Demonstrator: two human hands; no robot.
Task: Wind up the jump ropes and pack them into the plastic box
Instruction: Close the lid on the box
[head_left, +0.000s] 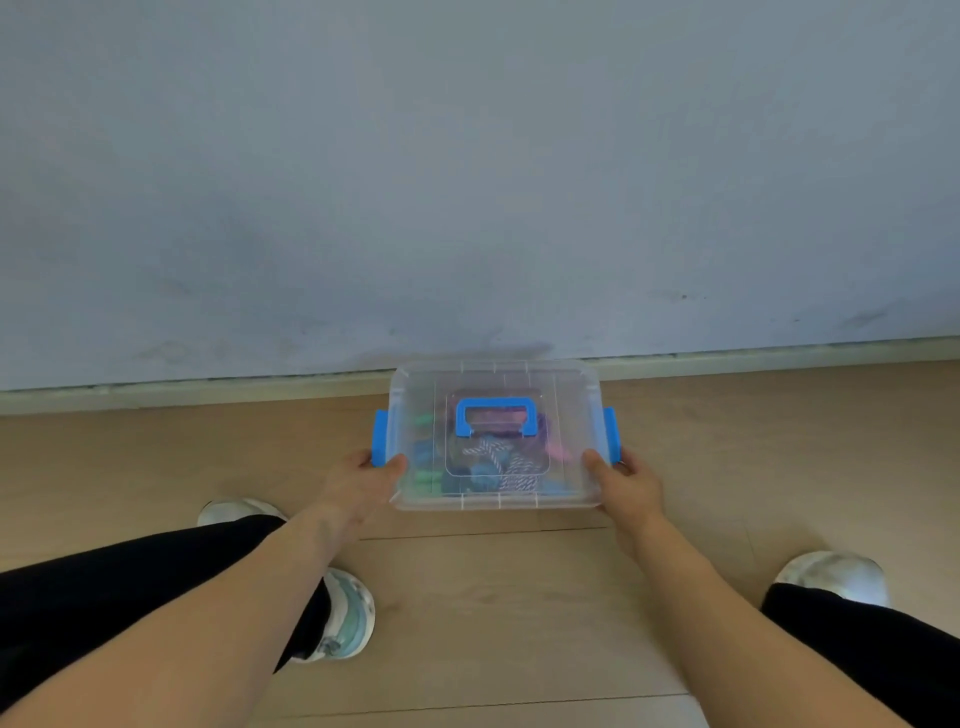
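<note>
1 plastic box (571, 415), lid on, 2 hands: left hand (363, 480), right hand (626, 480).

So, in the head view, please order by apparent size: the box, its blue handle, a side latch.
1. box
2. blue handle
3. side latch

Each hand grips one end.

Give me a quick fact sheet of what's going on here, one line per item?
setting: wooden floor by a grey wall
box: clear plastic box, lid on, blue carry handle lying flat on top
latches: blue latches on both short sides
contents: wound jump ropes seen through the lid
left hand: grips the box's left end, thumb on the lid
right hand: grips the box's right end, thumb on the lid
person: black trousers, white shoes
</note>
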